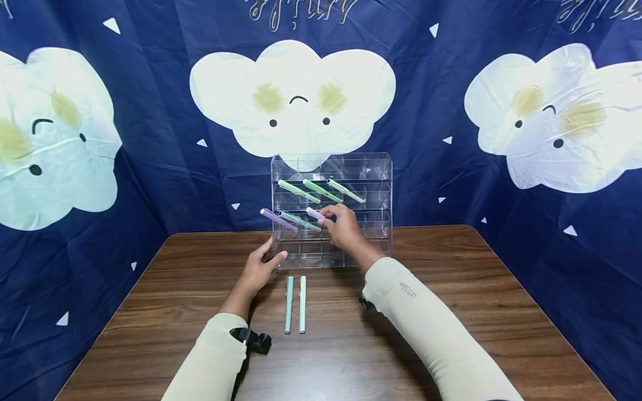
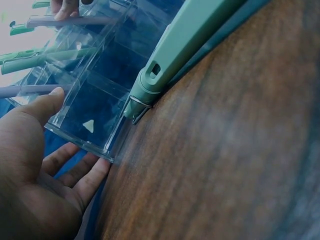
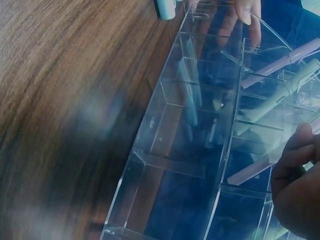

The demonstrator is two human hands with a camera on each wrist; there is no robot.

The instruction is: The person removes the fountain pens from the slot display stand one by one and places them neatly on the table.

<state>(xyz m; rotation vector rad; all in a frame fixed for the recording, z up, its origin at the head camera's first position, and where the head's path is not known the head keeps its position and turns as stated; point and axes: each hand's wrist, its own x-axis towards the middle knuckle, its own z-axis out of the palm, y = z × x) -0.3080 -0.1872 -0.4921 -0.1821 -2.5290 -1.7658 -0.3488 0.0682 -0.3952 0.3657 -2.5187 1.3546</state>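
Six pens slotted in rack (image 1: 331, 167) (sixth, purple pen (image 1: 315, 213), pinched by right hand (image 1: 343, 227)); left hand (image 1: 261, 267) steadying rack, fingers relaxed; two pens (image 1: 295, 303) left on table (image 1: 451, 312).

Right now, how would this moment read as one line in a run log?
right hand: pinches purple pen at acrylic rack | left hand: steadies rack's lower left corner | two pens: on table

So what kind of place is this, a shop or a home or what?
Probably a staged recording corner, not a shop: a dark blue cloud-print cloth hangs as backdrop on all sides of a wooden table, which bears only a clear acrylic pen rack and pens.
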